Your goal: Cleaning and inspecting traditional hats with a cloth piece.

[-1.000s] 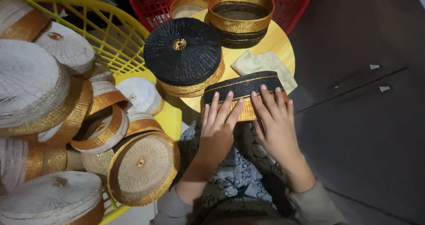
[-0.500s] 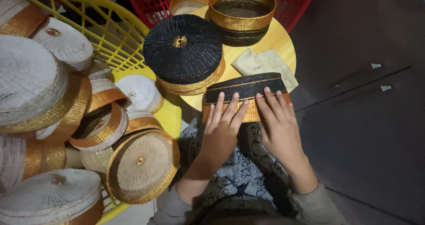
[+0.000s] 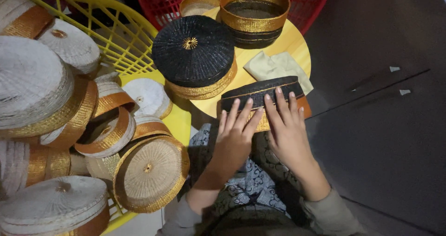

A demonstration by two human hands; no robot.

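Flattened black woven cap with gold band (image 3: 260, 89) at round yellow surface (image 3: 290, 43) edge, left hand (image 3: 237, 136) and right hand (image 3: 285, 124) pressed flat, fingers spread upon it, black domed cap (image 3: 193, 50) beside.

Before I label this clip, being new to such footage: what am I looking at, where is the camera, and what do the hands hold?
There is no machine here, only a person's two bare hands, filmed from a camera worn on the head and looking down. The left hand and right hand press flat on a folded black cap with a gold band, at the edge of a round yellow table. Also on the table lie a black woven cap, an upturned gold-banded cap and a pale cloth. A yellow basket to the left holds many white and gold caps.
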